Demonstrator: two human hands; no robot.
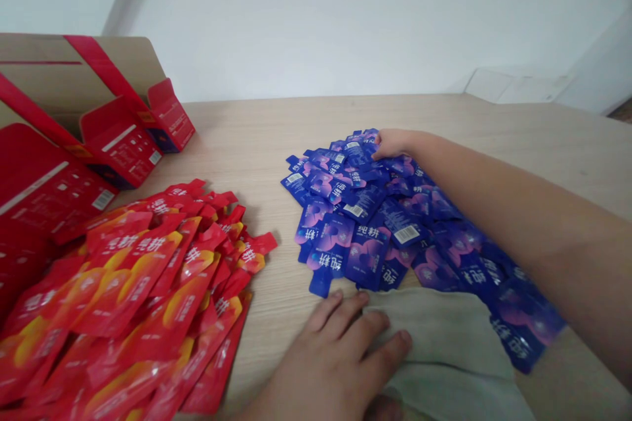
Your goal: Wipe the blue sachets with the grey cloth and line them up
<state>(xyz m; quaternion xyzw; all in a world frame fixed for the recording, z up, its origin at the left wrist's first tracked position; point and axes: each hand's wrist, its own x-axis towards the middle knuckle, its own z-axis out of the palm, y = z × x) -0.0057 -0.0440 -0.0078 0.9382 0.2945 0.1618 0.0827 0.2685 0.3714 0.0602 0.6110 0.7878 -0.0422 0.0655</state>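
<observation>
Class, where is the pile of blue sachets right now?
In the head view, the blue sachets lie on the table right of the red sachets, with the right hand at their far end and the left hand by their near edge.

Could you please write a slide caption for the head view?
Right hand on piled blue packets, left hand at their near edge; red packets and boxes nearby.

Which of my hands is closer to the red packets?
Left. Your left hand is just to the right of the red packets; your right hand is farther off, at the far end of the pile of blue packets.
</observation>
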